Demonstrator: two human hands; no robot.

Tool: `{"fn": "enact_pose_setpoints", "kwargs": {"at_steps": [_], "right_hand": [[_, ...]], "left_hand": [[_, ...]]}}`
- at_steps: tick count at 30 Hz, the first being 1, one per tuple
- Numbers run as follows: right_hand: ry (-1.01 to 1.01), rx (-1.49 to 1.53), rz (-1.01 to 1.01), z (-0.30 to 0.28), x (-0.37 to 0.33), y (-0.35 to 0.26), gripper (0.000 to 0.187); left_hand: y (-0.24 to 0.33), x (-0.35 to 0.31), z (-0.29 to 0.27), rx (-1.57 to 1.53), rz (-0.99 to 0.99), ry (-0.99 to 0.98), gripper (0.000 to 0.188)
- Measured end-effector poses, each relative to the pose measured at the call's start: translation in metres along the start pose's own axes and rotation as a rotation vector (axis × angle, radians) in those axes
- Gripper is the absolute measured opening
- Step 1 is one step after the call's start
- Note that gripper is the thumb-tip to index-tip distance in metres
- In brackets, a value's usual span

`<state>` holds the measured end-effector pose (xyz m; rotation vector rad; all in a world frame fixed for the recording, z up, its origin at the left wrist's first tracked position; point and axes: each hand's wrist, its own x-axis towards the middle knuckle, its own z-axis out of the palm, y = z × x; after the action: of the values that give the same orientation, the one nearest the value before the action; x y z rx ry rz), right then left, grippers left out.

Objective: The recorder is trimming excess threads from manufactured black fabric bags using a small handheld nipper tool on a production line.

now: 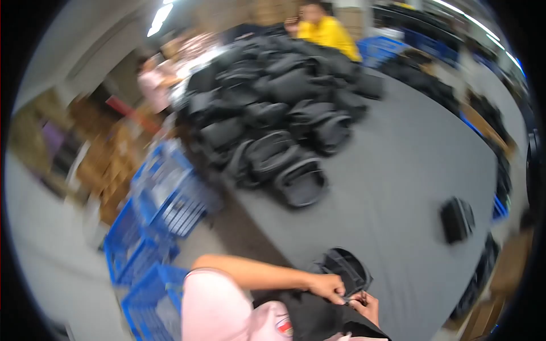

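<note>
- Blue crates point(128, 244) are stood beside the grey table point(392, 176).
- Black bags point(278, 91) are heaped across the table's far part.
- A black bag point(344, 267) is held at the table's near side; its near edge is pinched by the curled left hand point(328, 286).
- By the right hand point(367, 306), fingers bent nearly closed, the same edge is apparently gripped, though blurred.
- Another bag point(456, 220) is set well apart, rightward.

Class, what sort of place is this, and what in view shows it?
Probably a bag workshop or packing room: a large pile of black bags lies on a long grey table, blue plastic crates stand beside it, and a person in yellow is beyond the pile.
</note>
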<state>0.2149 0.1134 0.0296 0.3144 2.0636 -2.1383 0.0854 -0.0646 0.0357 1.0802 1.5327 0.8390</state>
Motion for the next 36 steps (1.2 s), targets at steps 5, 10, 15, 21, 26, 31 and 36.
{"fn": "enact_pose_setpoints", "kwargs": {"at_steps": [5,10,15,21,26,31,36], "right_hand": [[0.337,-0.064,-0.196,0.029,-0.020,0.021,0.017],[0.488,-0.148,-0.258,0.043,0.003,0.014,0.034],[0.853,0.006,-0.333,0.027,0.051,0.003,0.018],[0.809,-0.128,-0.244,0.016,0.035,-0.015,0.010],[0.813,-0.178,-0.114,0.024,0.001,-0.010,0.017],[0.740,-0.470,-0.240,0.021,-0.013,-0.024,0.022],[0.740,-0.617,-0.323,0.021,-0.013,-0.021,0.021]], "left_hand": [[0.016,-0.014,0.015,-0.325,-0.020,-0.236,0.022],[0.008,-0.007,0.009,-0.256,-0.120,-0.239,0.033],[0.013,0.025,-0.014,-0.557,-0.213,0.157,0.015],[0.020,0.048,-0.038,-0.881,-0.114,0.314,0.019],[0.019,0.044,-0.023,-0.858,-0.054,0.281,0.028],[0.018,0.037,-0.013,-0.830,-0.100,0.240,0.030],[0.020,0.034,-0.010,-0.809,-0.113,0.213,0.033]]}}
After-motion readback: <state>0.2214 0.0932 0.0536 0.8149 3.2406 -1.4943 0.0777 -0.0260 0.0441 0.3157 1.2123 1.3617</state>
